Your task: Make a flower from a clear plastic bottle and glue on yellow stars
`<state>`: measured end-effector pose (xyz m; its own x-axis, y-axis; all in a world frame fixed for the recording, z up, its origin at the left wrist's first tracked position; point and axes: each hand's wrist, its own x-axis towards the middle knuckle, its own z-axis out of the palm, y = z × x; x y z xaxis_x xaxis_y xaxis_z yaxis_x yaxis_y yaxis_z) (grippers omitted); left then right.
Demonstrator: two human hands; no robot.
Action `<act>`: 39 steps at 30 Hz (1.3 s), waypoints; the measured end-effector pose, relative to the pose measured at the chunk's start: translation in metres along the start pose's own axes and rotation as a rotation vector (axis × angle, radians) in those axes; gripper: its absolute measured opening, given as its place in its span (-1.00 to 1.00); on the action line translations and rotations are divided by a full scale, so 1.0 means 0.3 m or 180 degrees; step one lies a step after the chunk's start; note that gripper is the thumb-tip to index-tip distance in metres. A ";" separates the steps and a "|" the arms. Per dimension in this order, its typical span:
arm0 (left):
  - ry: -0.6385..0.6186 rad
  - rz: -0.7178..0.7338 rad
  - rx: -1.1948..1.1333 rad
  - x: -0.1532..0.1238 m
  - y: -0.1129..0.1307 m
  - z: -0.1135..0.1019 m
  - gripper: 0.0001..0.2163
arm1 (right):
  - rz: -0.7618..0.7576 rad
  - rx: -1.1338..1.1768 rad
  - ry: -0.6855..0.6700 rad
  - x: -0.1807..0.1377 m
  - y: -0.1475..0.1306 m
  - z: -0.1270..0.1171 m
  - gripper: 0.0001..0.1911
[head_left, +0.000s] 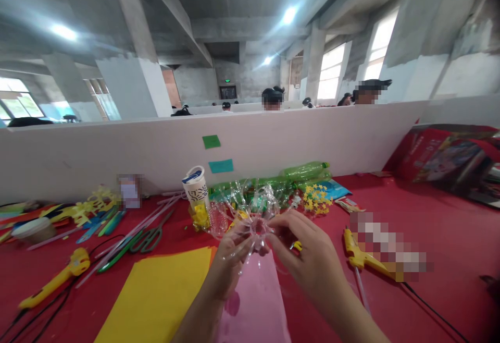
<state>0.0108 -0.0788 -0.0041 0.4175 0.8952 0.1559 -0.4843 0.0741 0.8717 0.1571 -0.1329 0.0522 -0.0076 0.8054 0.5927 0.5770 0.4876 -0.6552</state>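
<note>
Both my hands meet at the centre of the view over a red table [429, 239]. My left hand [230, 259] and my right hand [308, 252] pinch a clear plastic flower-like piece [250, 210] cut from a bottle, its petals spread upward. Fingers of both hands are closed on its centre. A pink paper sheet [258, 301] lies under my hands, beside a yellow sheet [160, 296].
Green plastic bottles [304, 171] and yellow paper stars [316, 199] lie behind. A white cup [195, 186], scissors [150, 239], and yellow glue guns [58, 278] [363, 257] lie around. A white partition [117, 155] bounds the back; a red box [449, 158] stands right. People sit beyond.
</note>
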 end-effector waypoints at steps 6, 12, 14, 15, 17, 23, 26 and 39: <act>0.0062 0.0037 -0.0010 0.002 0.018 0.007 -0.71 | -0.0251 0.0114 -0.0084 -0.006 -0.014 -0.002 -0.85; 0.0329 -0.0029 -0.0165 0.000 0.039 0.006 -0.75 | -0.1034 -0.0129 -0.0372 -0.008 -0.015 0.008 -0.85; 0.0324 0.0010 -0.0228 0.002 0.042 0.005 -0.79 | -0.1175 -0.0204 -0.0537 -0.009 -0.016 0.010 -0.83; 0.0315 0.0036 -0.0257 0.002 0.044 0.006 -0.82 | -0.1201 -0.0232 -0.0585 -0.010 -0.016 0.011 -0.83; 0.0315 0.0053 -0.0303 0.002 0.045 0.009 -0.88 | -0.1209 -0.0269 -0.0614 -0.012 -0.015 0.009 -0.82; 0.0273 0.0073 -0.0243 -0.006 0.051 0.016 -0.82 | -0.1129 -0.0346 -0.0690 -0.007 -0.003 0.011 -0.79; 0.0293 0.0081 -0.0158 -0.007 0.054 0.014 -0.77 | -0.1059 -0.0380 -0.0740 -0.004 0.000 0.015 -0.80; 0.0098 0.0094 -0.0043 -0.003 0.040 -0.007 -0.67 | -0.1054 -0.0070 -0.0136 -0.012 -0.022 -0.004 -0.88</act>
<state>0.0029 -0.0779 0.0054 0.3792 0.9102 0.1668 -0.5065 0.0533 0.8606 0.1544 -0.1395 0.0548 -0.2318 0.6180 0.7512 0.5550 0.7182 -0.4196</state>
